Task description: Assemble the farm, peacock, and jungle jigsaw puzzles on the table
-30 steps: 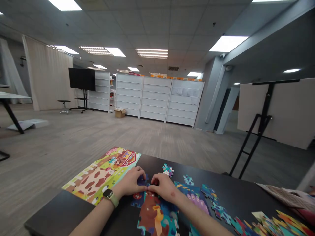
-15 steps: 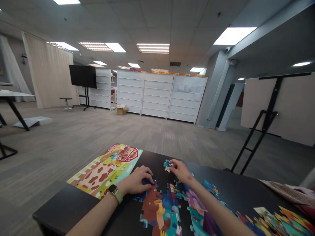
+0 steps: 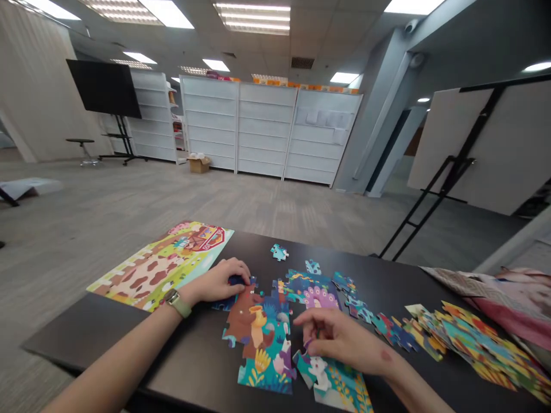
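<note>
A partly joined colourful puzzle [image 3: 262, 338] lies on the black table [image 3: 185, 373]. My left hand [image 3: 217, 281], with a watch on its wrist, rests curled on the dark blue pieces at the puzzle's upper left corner. My right hand [image 3: 340, 338] is lower and to the right, fingers pinched on the top edge of a joined section with a white rabbit [image 3: 331, 381]. A single loose teal piece [image 3: 279, 252] lies apart near the table's far edge. More joined pieces with a purple peacock [image 3: 316, 293] sit between the hands.
A finished farm puzzle [image 3: 159, 267] lies at the table's left end. A heap of loose pieces [image 3: 465, 335] and patterned cloth [image 3: 508, 289] are on the right. Beyond the table are a black easel [image 3: 434, 192], white shelving [image 3: 267, 132] and a screen on a stand [image 3: 101, 89].
My right hand let go of the teal piece near the far edge and came back down to the rabbit section. The camera tilted down; my left hand stayed in place.
</note>
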`<state>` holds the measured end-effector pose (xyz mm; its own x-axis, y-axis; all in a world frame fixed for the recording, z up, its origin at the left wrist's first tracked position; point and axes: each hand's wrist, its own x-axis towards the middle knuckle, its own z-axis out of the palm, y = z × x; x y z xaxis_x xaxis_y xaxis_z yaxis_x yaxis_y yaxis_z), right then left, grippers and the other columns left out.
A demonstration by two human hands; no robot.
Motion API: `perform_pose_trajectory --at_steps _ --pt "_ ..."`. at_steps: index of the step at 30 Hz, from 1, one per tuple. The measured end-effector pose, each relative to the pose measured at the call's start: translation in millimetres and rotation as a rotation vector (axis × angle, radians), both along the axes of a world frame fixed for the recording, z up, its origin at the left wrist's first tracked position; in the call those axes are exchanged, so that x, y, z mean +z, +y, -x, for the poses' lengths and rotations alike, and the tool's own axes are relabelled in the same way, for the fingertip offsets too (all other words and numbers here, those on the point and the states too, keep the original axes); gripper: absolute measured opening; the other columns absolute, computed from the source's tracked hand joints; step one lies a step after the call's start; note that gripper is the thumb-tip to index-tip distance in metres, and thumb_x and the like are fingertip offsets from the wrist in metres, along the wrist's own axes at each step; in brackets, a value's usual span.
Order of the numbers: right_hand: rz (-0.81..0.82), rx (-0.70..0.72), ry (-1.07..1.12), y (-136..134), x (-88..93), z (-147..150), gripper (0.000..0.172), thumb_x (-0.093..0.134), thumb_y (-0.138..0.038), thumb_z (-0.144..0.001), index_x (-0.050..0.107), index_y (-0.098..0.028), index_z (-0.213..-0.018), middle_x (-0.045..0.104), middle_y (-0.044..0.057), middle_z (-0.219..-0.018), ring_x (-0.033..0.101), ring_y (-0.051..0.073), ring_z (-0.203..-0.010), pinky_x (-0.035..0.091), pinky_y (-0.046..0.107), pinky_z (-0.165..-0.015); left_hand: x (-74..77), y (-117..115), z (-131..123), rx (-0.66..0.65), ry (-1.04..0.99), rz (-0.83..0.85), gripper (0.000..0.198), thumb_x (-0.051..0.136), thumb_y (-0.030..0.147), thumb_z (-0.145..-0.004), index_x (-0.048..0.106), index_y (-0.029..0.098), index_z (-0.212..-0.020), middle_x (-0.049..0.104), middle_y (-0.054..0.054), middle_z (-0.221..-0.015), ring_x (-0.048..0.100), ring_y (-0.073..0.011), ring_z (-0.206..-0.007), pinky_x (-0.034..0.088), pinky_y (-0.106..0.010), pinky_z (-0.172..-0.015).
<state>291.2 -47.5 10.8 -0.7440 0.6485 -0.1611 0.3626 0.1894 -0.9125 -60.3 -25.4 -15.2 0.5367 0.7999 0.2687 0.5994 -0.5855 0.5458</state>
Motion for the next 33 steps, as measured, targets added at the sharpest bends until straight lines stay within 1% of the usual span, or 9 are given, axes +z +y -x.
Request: perform_pose_trajectory --at_steps 2,5,7,11,16,22,27,30,33 --pt "-0.107 0.031 -0.054 -4 5.9 3 0.034 0.073 -0.026 -0.081 0.069 -0.025 -0.115 0.071 0.001 -0.096 0.065 0.018 -0.084 0.051 0.029 -0.076 1.2 -1 0 -0.006 0.003 -0.001 0.015 0.062 0.033 -0.094 0.071 0.023 -0.101 0.068 -0.005 -0.112 0.059 -0.0243 -0.110 0.041 -0.036 -0.101" --pt "-0.387 0.049 -0.104 -11 18.0 3 0.021 0.068 -0.027 -0.089 0.071 -0.025 -0.109 0.070 0.004 -0.111 0.063 0.021 -0.102 0.047 0.035 -0.094 1.8 -1 0 -0.015 0.005 0.002 0.016 0.061 0.033 -0.095 0.070 0.023 -0.103 0.067 -0.006 -0.114 0.058 -0.0239 -0.112 0.042 -0.036 -0.101" --pt "-0.455 0.054 -0.163 -17 23.1 0 0.020 0.071 -0.032 -0.088 0.070 -0.024 -0.106 0.068 0.004 -0.112 0.061 0.023 -0.107 0.045 0.037 -0.099 1.5 -1 0 -0.018 0.009 0.004 0.016 0.061 0.033 -0.096 0.070 0.024 -0.104 0.067 -0.006 -0.115 0.059 -0.0234 -0.112 0.043 -0.035 -0.100" --pt "-0.416 0.093 -0.337 -32 21.8 -3 0.049 0.090 -0.038 -0.065 0.069 -0.023 -0.106 0.064 0.004 -0.113 0.061 0.026 -0.104 0.048 0.036 -0.091 1.0 0 1 -0.023 0.023 0.009 0.015 0.062 0.031 -0.096 0.070 0.024 -0.106 0.066 -0.005 -0.116 0.058 -0.0234 -0.113 0.042 -0.036 -0.102" --pt "-0.411 0.201 -0.302 -41 20.9 1 0.037 0.081 -0.022 -0.071 0.070 -0.022 -0.107 0.063 0.004 -0.116 0.060 0.023 -0.107 0.047 0.033 -0.095 1.9 0 1 -0.021 0.040 0.019 0.015 0.060 0.032 -0.096 0.069 0.024 -0.106 0.066 -0.006 -0.117 0.058 -0.0240 -0.113 0.043 -0.037 -0.102" --pt "-0.444 0.276 -0.240 -36 22.3 -2 0.022 0.078 -0.024 -0.081 0.077 -0.025 -0.103 0.066 0.002 -0.121 0.059 0.021 -0.113 0.045 0.030 -0.097 4.2 -2 -1 -0.025 0.052 0.024 0.017 0.059 0.032 -0.097 0.068 0.023 -0.107 0.065 -0.007 -0.118 0.058 -0.0243 -0.113 0.043 -0.038 -0.101" --pt "-0.461 0.317 -0.218 -33 17.4 -3 0.021 0.079 -0.032 -0.084 0.078 -0.027 -0.104 0.067 0.002 -0.126 0.060 0.022 -0.115 0.047 0.031 -0.096 3.1 -1 0 -0.025 0.061 0.023 0.016 0.058 0.032 -0.097 0.068 0.023 -0.107 0.064 -0.006 -0.119 0.057 -0.0242 -0.114 0.042 -0.037 -0.101" --pt "-0.496 0.321 -0.230 -34 18.0 -1 0.018 0.079 -0.035 -0.084 0.079 -0.024 -0.098 0.068 0.003 -0.124 0.061 0.022 -0.112 0.048 0.031 -0.093 1.9 -1 0 -0.029 0.063 0.024 0.015 0.058 0.031 -0.097 0.067 0.024 -0.106 0.064 -0.006 -0.120 0.057 -0.0236 -0.114 0.042 -0.036 -0.101" --pt "-0.553 0.329 -0.236 -35 19.3 4 0.013 0.077 -0.031 -0.084 0.077 -0.021 -0.092 0.069 0.004 -0.119 0.062 0.022 -0.108 0.047 0.031 -0.091 2.2 -2 -1 -0.019 0.058 0.033 0.014 0.058 0.030 -0.097 0.067 0.024 -0.105 0.064 -0.005 -0.119 0.057 -0.0235 -0.113 0.041 -0.036 -0.101"
